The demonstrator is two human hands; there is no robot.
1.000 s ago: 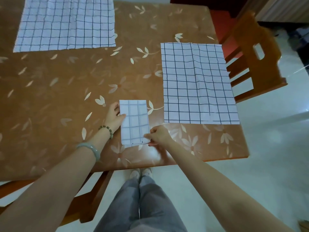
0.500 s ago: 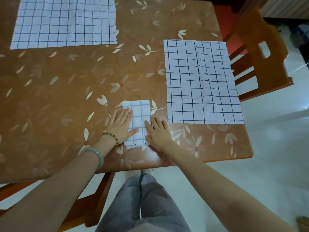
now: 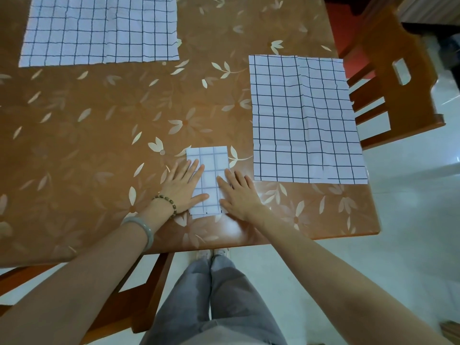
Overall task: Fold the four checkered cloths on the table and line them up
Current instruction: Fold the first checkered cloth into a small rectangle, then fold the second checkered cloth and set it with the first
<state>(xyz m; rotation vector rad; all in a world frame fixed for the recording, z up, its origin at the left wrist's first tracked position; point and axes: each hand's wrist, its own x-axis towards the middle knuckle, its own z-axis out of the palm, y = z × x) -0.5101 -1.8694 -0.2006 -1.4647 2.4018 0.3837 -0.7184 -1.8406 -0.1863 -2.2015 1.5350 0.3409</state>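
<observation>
A small folded checkered cloth (image 3: 209,175) lies near the table's front edge. My left hand (image 3: 183,186) presses flat on its left side, fingers straight. On the cloth's right edge my right hand (image 3: 237,192) also lies flat with straight fingers. One unfolded checkered cloth (image 3: 305,120) lies spread at the right of the table. Another unfolded checkered cloth (image 3: 99,31) is spread at the far left, cut off by the frame's top.
The brown table (image 3: 99,145) has a leaf-patterned cover. A wooden chair (image 3: 393,78) stands at the table's right side, and another chair's wooden frame (image 3: 139,290) shows under the front edge. My legs are below.
My hands went from pinching the small cloth's edges to lying flat on both its sides. The folded cloth has stayed where it was.
</observation>
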